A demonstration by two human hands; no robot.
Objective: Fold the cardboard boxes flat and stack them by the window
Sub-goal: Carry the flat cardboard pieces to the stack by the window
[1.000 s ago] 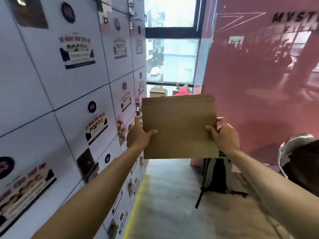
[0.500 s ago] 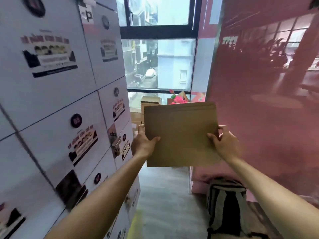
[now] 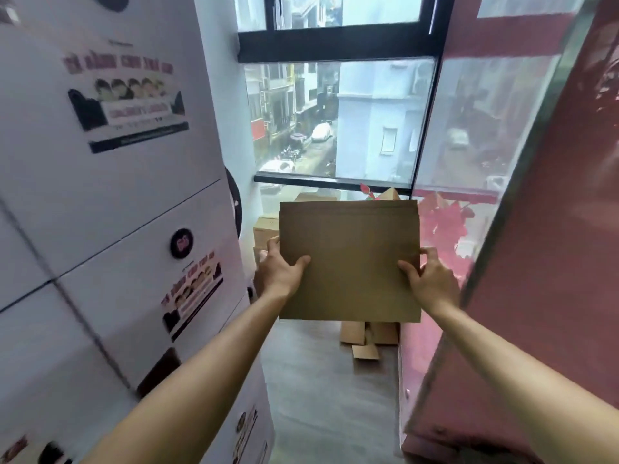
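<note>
A: Where is the flattened cardboard (image 3: 348, 259)?
B: Held up at chest level in the aisle, in front of the window (image 3: 335, 118). Left hand (image 3: 279, 271) and right hand (image 3: 427, 279) each pinch a side edge, thumb on the near face, fingers curled behind.
A: Handling?
B: Judged light, stiff, several layers; may splay or slip. Gripping opposite edges at mid-height suits it.
A: Orientation?
B: Broad face towards the camera, long axis left–right. Loose cardboard pieces (image 3: 366, 336) lie on the floor (image 3: 318, 396) beyond.

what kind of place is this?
Probably a locker corridor in a gym or shop, upper floor: white locker doors with stickers, a pink glossy wall, and a black-framed window overlooking a street.
</note>
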